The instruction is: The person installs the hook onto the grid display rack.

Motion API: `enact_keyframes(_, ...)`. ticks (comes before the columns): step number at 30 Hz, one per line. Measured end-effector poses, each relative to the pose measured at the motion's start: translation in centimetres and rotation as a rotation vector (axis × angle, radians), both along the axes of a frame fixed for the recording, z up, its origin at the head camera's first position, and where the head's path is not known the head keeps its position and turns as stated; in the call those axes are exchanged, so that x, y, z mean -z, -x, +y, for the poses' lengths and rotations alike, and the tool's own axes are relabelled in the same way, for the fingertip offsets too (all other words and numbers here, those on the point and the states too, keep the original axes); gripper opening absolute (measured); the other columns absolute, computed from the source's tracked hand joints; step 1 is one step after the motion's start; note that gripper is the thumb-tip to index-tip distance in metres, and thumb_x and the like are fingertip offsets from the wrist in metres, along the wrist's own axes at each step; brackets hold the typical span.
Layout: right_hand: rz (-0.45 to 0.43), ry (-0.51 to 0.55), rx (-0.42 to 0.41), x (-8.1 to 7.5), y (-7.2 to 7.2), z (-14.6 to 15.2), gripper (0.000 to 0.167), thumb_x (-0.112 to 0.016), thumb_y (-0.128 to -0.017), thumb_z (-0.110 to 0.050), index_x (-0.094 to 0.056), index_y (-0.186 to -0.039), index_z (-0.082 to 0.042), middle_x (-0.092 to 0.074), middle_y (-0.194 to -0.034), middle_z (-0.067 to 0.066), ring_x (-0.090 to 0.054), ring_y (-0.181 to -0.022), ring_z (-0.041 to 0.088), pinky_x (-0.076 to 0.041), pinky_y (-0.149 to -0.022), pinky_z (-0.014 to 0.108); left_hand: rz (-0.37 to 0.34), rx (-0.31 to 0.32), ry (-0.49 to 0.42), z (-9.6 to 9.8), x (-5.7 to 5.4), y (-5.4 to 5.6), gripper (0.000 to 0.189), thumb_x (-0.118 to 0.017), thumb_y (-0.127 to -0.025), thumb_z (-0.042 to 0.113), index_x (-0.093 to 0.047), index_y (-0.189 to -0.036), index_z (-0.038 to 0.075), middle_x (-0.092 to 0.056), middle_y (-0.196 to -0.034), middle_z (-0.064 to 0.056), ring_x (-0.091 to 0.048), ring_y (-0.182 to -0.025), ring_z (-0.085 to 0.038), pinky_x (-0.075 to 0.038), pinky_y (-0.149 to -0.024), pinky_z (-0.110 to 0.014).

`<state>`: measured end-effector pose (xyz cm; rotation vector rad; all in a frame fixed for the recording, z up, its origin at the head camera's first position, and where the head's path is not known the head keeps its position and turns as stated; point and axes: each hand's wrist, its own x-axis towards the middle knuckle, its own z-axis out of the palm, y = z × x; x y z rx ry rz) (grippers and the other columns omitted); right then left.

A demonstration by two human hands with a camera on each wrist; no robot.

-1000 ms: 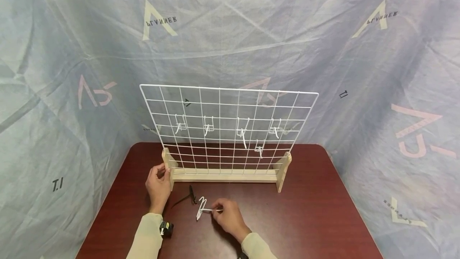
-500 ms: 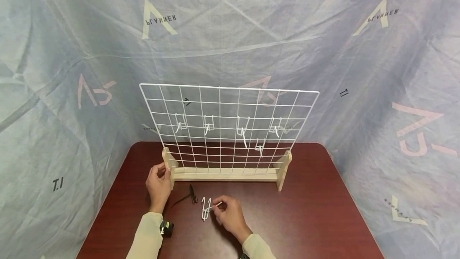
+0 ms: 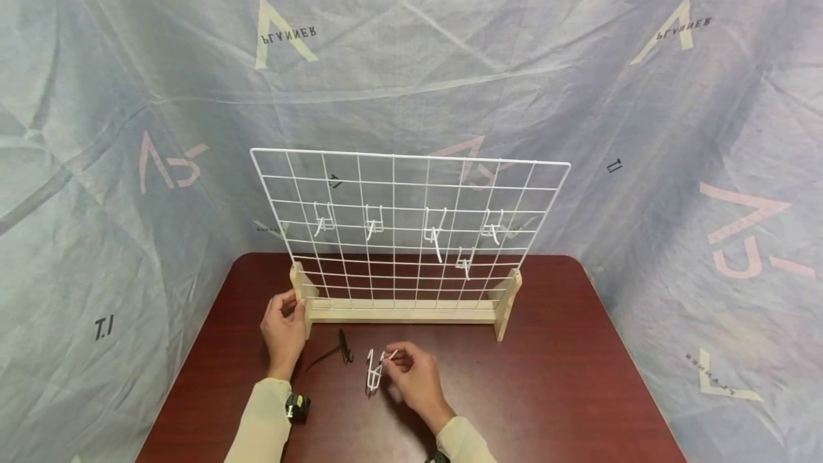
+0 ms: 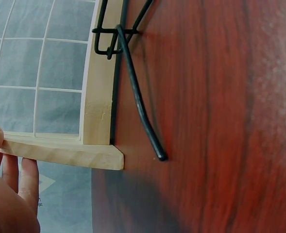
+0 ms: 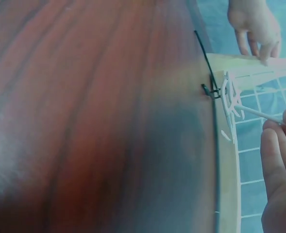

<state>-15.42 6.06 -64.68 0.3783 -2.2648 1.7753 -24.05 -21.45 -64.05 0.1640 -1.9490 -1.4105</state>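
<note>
My left hand (image 3: 283,338) grips the left upright (image 3: 298,284) of a wooden stand, thumb on one side and fingers on the other. In the left wrist view this wooden end piece (image 4: 70,154) passes between thumb and fingertips. My right hand (image 3: 416,381) pinches a white wire hook (image 3: 375,371) by its long prong, with its two-pronged bracket facing left, in front of the stand. The right wrist view shows the prong (image 5: 259,113) between thumb and fingers. On the table between the hands lies a black wire hook (image 3: 343,347), its long prong pointing toward the left hand.
A white wire grid (image 3: 393,156) rises from the wooden base (image 3: 401,313). Several white hooks hang on it, among them a long one (image 3: 435,236) and a lower one (image 3: 466,264). The dark red table (image 3: 566,377) is bordered by grey cloth (image 3: 411,56) behind and on both sides.
My right hand has moved slightly away from me and to the right, turning the white hook so its bracket stands more upright and faces the grid. The left hand stays on the stand.
</note>
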Motion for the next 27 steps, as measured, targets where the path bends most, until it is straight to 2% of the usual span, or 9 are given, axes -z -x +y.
enact_keyframes(6, 0.105, -0.062, 0.011, -1.3, 0.5, 0.5, 0.021, -0.082, -0.085, 0.007, -0.076, -0.103, -0.002, -0.081, -0.091, 0.011, -0.077, -0.079, 0.012, -0.064, -0.070, 0.022, 0.001, 0.001, -0.002, 0.0, 0.0, 0.1, 0.026, -0.080, -0.092, -0.001, -0.074, -0.116, -0.001, -0.071, -0.109, -0.020, -0.071, -0.101, -0.035, -0.049, -0.075, 0.001)
enact_keyframes(13, 0.312, -0.124, 0.031, -3.5, 1.4, 0.8, 0.018, -0.083, -0.084, 0.008, -0.076, -0.099, -0.002, -0.080, -0.091, 0.010, -0.078, -0.077, 0.018, -0.063, -0.070, 0.018, -0.001, 0.001, 0.004, 0.0, 0.2, 0.1, 0.026, -0.079, -0.093, -0.001, -0.073, -0.118, -0.001, -0.071, -0.110, -0.020, -0.071, -0.102, -0.039, -0.047, -0.076, 0.002)
enact_keyframes(17, 0.399, -0.140, 0.055, -4.9, 2.2, 1.0, 0.021, -0.083, -0.084, 0.008, -0.077, -0.098, -0.005, -0.079, -0.090, 0.012, -0.078, -0.077, 0.018, -0.063, -0.070, 0.017, 0.003, 0.004, 0.001, 0.0, 0.1, 0.1, 0.025, -0.079, -0.092, -0.001, -0.073, -0.117, -0.001, -0.071, -0.109, -0.021, -0.071, -0.102, -0.042, -0.048, -0.076, 0.002)
enact_keyframes(22, 0.482, -0.136, 0.078, -6.9, 2.9, 1.1, 0.021, -0.084, -0.083, 0.008, -0.078, -0.098, -0.006, -0.080, -0.092, 0.008, -0.078, -0.077, 0.018, -0.063, -0.071, 0.018, 0.008, 0.001, -0.001, 0.0, 0.2, 0.1, 0.025, -0.080, -0.091, -0.002, -0.074, -0.116, -0.001, -0.071, -0.109, -0.021, -0.071, -0.102, -0.040, -0.047, -0.076, 0.003)
enact_keyframes(27, 0.512, -0.096, 0.083, -8.9, 3.3, 1.1, 0.019, -0.083, -0.084, 0.008, -0.078, -0.098, -0.004, -0.080, -0.090, 0.011, -0.078, -0.074, 0.023, -0.063, -0.068, 0.019, 0.010, 0.001, -0.009, 0.0, 0.3, 0.1, 0.025, -0.080, -0.091, -0.001, -0.074, -0.115, -0.001, -0.071, -0.109, -0.021, -0.071, -0.101, -0.036, -0.048, -0.076, 0.002)
